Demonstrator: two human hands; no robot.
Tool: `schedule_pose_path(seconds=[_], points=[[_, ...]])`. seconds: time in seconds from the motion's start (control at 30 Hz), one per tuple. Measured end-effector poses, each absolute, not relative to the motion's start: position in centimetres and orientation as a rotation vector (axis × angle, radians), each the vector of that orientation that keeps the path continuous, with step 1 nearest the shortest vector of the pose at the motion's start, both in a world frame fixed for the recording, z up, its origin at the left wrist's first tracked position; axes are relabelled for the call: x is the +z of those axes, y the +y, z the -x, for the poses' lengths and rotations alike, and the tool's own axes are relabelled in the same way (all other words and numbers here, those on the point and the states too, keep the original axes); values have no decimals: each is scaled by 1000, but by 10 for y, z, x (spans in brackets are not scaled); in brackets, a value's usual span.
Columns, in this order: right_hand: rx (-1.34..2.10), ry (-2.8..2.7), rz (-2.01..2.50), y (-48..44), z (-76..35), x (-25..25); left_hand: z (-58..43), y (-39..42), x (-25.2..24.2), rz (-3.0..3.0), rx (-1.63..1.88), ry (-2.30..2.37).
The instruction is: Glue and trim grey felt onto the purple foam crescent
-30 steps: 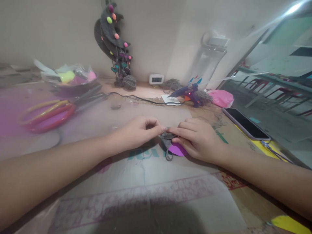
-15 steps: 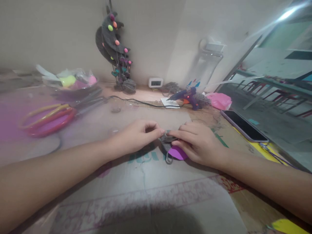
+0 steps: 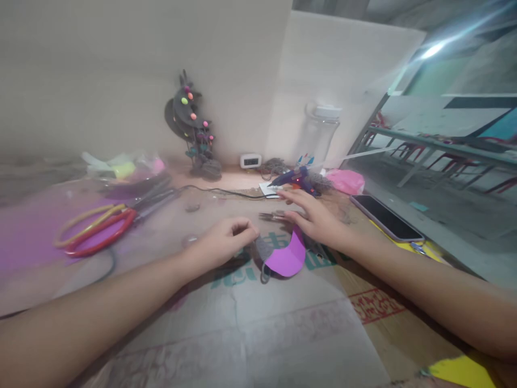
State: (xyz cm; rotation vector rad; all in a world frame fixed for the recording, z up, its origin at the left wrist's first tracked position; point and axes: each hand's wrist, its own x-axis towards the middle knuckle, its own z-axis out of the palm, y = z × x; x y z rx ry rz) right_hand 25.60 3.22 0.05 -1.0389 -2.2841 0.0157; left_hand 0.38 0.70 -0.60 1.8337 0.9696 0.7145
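Note:
My left hand [image 3: 226,242] is closed in a pinch on the edge of a small grey felt piece [image 3: 262,249] that is joined to a purple foam shape [image 3: 286,260] lying on the cardboard. My right hand [image 3: 313,215] is off the piece and stretched forward with its fingers spread and nothing in it. Its fingertips lie next to a small pair of metal snips [image 3: 270,216] and a short way before the blue glue gun [image 3: 294,177], whose light glows red.
Red- and yellow-handled scissors [image 3: 97,237] lie at left near a bowl of colourful bits [image 3: 125,172]. A dark felt ornament [image 3: 191,129], small clock [image 3: 250,160], clear bottle [image 3: 319,134] and pink bag [image 3: 343,180] stand at the back. A phone [image 3: 385,218] lies right.
My right hand has let go of the felt and foam piece and reached forward towards the glue gun. The view has tilted up. My left hand keeps its pinch.

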Motion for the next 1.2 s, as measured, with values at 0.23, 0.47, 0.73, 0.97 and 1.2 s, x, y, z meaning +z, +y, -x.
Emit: schedule_pose_path(seconds=[0.23,0.47,0.73,0.97,1.2], points=[[-256,-2499,957,-11,-230,20,-4,14,-6,-1700,1020,1098],[-629,-2545,843,-6,-231,0,-4,19,-9,-1711,1084,1027],[300,-2037,1087,-11,-220,5,-4,10,-11,-1743,1123,909],[1070,-1711,1170,-18,-213,3,-4,12,-12,-1752,1189,843],[1219,-1841,1125,-23,-211,-8,-4,6,-6,-1834,1100,890]])
